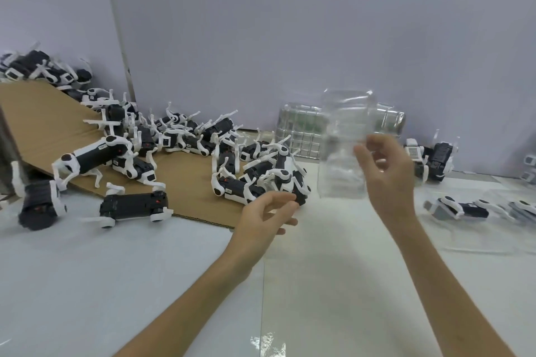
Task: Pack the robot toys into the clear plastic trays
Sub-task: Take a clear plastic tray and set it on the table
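Note:
My right hand (385, 171) holds a clear plastic tray (343, 142) upright above the white table, thumb and fingers curled round its right edge. My left hand (268, 213) hovers with loosely bent fingers and holds nothing, its fingertips just short of a black-and-white robot dog toy (261, 185) at the near edge of a heap. Several more robot toys (179, 139) lie tangled across the brown cardboard sheet (37, 116). One toy (133, 207) lies on its back at the cardboard's front edge.
A stack of clear trays (301, 130) leans against the back wall behind the held tray. Packed toys in trays (464, 209) lie at the right, another toy (432, 162) by the wall. A plastic scrap (266, 342) lies near me.

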### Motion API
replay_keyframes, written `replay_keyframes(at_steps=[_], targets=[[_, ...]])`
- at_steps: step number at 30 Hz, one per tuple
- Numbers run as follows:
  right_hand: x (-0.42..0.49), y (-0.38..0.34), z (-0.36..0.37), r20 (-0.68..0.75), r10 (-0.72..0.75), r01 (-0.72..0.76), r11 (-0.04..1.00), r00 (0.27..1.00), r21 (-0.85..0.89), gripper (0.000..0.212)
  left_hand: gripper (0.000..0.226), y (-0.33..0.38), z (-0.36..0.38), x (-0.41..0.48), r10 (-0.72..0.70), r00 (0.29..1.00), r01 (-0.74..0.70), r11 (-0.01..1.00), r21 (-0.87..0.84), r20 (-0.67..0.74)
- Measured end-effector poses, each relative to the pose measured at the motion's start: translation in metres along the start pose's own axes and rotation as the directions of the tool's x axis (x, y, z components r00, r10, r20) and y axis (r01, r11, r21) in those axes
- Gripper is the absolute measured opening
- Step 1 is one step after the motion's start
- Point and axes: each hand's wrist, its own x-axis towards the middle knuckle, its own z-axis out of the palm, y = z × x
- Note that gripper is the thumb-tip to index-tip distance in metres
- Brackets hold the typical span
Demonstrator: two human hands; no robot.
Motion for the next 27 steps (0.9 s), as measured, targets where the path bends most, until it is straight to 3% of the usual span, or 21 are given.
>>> replay_keyframes(at_steps=[3,7,12,23,27], targets=[[-0.039,-0.005,0.014,0.13,-0.007,-0.004,0.997,0.991,0.079,0.008,0.034,0.006,0.0,0.001,0.01,1.0,-0.01,0.994,-0.106,-0.002],[-0.073,-0.008,0.03,0.283,-0.039,0.012,0.995,0.958,0.097,0.017,0.021,0.007,-0.001,0.001,0.037,0.998,-0.03,0.989,-0.148,0.048],[-0.074,-0.005,0.028,0.255,-0.02,-0.017,0.99,0.967,0.142,0.01,0.024,0.009,-0.002,-0.002,0.027,0.994,0.007,0.953,-0.302,0.108],[-0.072,-0.001,0.023,0.311,-0.082,0.053,0.994,0.947,0.1,0.029,0.009,0.007,-0.001,-0.002,0.034,0.999,-0.042,0.944,-0.327,-0.03],[-0.074,-0.004,0.023,0.305,-0.034,-0.008,0.991,0.952,0.135,0.029,0.009,0.008,-0.002,-0.002,0.022,0.999,-0.034,0.943,-0.331,-0.038]])
